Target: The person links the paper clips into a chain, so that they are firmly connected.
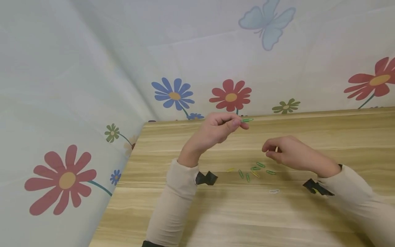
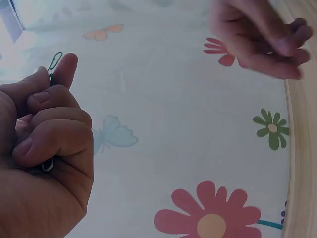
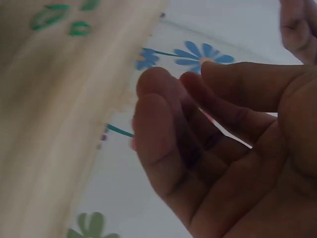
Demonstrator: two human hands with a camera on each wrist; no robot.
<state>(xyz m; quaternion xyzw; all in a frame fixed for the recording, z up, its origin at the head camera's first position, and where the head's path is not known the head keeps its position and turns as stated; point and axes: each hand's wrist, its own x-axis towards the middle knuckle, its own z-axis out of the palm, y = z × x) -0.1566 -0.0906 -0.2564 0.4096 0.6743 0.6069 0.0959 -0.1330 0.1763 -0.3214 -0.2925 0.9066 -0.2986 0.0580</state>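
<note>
My left hand (image 1: 217,128) is raised over the far part of the wooden table and pinches a green paper clip (image 1: 247,120) between thumb and index finger. In the left wrist view this green clip (image 2: 55,60) sticks up past the fingertips. The rounded end of a pale clip (image 2: 47,164) shows under the curled lower fingers; the rest of it is hidden. My right hand (image 1: 288,151) hovers to the right with loosely bent fingers, and nothing shows between them in the right wrist view. Several green paper clips (image 1: 241,174) lie below, between the hands.
Among the green clips lie two yellow paper clips (image 1: 255,174), and a white paper clip (image 1: 274,191) rests nearer the front. The wooden table (image 1: 172,137) ends at the back and left against a pale cloth (image 1: 191,44) printed with flowers and a butterfly.
</note>
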